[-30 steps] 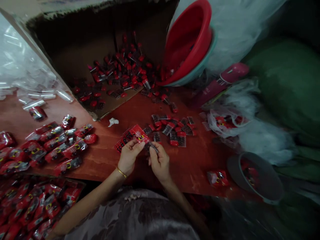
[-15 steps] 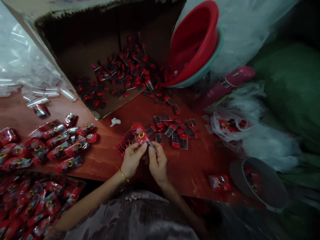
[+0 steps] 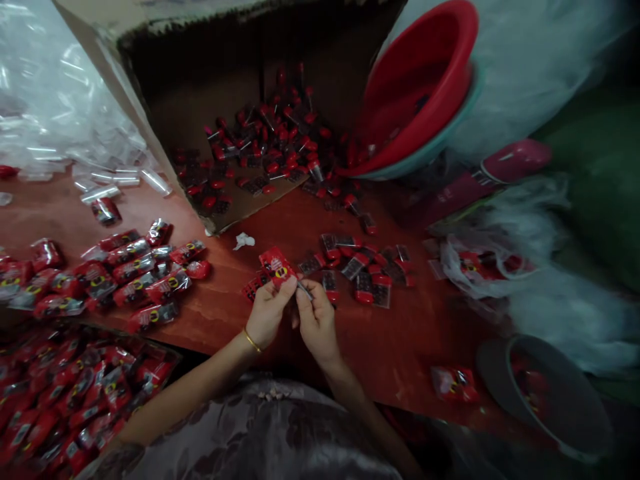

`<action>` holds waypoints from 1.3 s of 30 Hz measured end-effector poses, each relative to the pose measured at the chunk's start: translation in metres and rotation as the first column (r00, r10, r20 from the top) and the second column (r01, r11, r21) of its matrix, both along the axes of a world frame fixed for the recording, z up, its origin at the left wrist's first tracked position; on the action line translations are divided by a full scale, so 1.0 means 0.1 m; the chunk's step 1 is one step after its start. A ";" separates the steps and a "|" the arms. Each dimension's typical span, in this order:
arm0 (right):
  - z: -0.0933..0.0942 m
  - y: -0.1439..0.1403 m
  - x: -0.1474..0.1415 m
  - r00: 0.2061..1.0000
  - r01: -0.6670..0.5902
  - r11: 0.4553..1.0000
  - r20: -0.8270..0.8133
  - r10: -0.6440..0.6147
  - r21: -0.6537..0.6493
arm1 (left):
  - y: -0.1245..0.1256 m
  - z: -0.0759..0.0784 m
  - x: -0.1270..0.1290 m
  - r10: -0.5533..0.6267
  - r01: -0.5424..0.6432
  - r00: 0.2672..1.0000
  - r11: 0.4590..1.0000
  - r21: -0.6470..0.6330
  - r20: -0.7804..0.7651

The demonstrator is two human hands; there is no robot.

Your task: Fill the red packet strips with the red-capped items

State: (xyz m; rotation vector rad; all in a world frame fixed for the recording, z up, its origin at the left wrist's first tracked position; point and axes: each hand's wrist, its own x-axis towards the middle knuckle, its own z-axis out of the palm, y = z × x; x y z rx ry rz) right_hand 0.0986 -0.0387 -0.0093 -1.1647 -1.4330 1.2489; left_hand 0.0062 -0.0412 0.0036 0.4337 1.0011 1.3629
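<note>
My left hand (image 3: 271,311) pinches a red printed card (image 3: 277,265) with a yellow-and-black emblem, tilted above the table. Close against it, my right hand (image 3: 316,328) has its thumb and fingers closed on a small dark, clear-edged piece (image 3: 305,291) at the card's lower right; its exact kind is too small to make out. Just behind the left hand lies a fan of red cards (image 3: 254,285). To the right of the hands, several small red-capped clear packs (image 3: 356,264) are scattered on the red table (image 3: 400,347).
A cardboard box (image 3: 165,150) on its side spills red-capped pieces. Tilted basins (image 3: 463,40) stand beside it, then a maroon bottle (image 3: 515,162). Wrapped red packs (image 3: 135,270) lie left, more in a lower-left bin (image 3: 167,353). A grey tub (image 3: 493,363) sits right.
The whole view has shifted, so the table things appear further right. The card has turned and leans more to the left; both hands keep their grip close together.
</note>
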 end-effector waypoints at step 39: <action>-0.48 0.26 0.60 0.640 -0.107 0.814 0.666 -0.384 0.571 | 0.10 -0.04 -0.65 0.105 0.105 0.412 0.981 0.161 -0.905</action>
